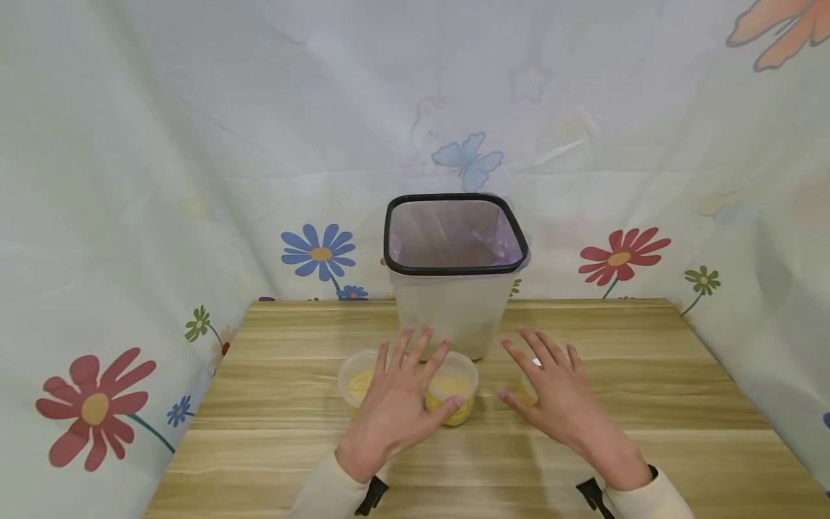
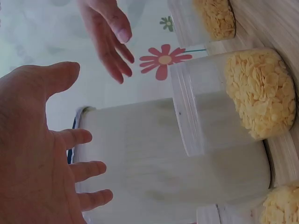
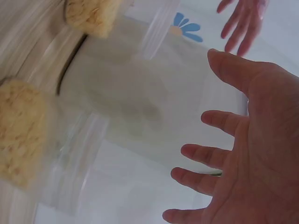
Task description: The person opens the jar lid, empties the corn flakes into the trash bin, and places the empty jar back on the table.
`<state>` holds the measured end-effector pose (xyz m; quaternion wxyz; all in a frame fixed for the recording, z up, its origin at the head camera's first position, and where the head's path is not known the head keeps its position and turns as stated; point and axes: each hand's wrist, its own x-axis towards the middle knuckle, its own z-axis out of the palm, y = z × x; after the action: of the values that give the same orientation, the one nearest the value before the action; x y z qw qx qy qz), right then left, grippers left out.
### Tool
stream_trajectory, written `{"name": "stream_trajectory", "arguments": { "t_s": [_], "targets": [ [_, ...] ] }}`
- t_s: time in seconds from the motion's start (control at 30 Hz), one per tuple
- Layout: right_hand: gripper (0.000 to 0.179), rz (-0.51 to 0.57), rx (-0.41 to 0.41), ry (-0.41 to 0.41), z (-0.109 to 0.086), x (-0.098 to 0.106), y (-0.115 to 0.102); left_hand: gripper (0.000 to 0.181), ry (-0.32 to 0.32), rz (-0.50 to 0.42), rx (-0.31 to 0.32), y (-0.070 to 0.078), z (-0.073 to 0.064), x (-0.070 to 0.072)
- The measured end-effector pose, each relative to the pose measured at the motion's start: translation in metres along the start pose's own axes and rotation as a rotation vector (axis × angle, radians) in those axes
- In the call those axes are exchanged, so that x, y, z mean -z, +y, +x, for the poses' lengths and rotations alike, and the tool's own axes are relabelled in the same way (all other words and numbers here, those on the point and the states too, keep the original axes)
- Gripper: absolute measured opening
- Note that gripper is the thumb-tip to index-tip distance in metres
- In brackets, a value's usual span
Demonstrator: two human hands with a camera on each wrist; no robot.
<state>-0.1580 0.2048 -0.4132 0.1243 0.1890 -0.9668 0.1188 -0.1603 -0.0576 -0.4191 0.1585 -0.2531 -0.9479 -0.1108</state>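
Three clear tubs of yellow flakes (image 1: 457, 376) stand on the counter (image 1: 655, 404), lower center of the frame. Your left grip (image 1: 397, 407) and right grip (image 1: 561, 398) hover near them, fingers spread apart. Behind stands a black-rimmed bin (image 1: 452, 306).

Holding left hand (image 1: 395, 404) and right hand (image 1: 563, 395) up in midair, kinda apart, spreading fingers (image 3: 208, 156) pretty straight, pointing thumbs (image 2: 63, 77) inward.
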Motion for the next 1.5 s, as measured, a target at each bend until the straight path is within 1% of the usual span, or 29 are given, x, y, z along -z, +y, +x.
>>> {"name": "stream_trajectory", "arguments": {
  "t_s": [0.2,0.47,0.63,0.87,1.1,1.33,1.5],
  "targets": [
    [0.075,-0.005,-0.050,-0.030,-0.003,-0.003,0.016,0.074,-0.017,-0.021,-0.011,0.007,0.004,-0.004],
    [0.077,-0.019,-0.079,-0.062,-0.003,-0.009,0.029,0.076,-0.040,-0.036,-0.029,0.014,0.007,-0.008],
    [0.078,-0.014,-0.093,-0.070,-0.004,-0.016,0.036,0.075,-0.053,-0.045,-0.041,0.018,0.008,-0.011],
    [0.077,0.006,-0.115,-0.093,-0.003,-0.029,0.045,0.075,-0.062,-0.031,-0.046,0.022,0.007,-0.013],
    [0.074,0.017,-0.124,-0.096,-0.001,-0.036,0.050,0.075,-0.062,-0.040,-0.044,0.022,0.007,-0.016],
    [0.070,0.032,-0.116,-0.071,0.002,-0.042,0.055,0.075,-0.055,-0.030,-0.054,0.022,0.007,-0.015],
    [0.068,0.046,-0.108,-0.065,0.003,-0.040,0.055,0.075,-0.050,-0.060,-0.054,0.020,0.006,-0.015]
  ]
}}
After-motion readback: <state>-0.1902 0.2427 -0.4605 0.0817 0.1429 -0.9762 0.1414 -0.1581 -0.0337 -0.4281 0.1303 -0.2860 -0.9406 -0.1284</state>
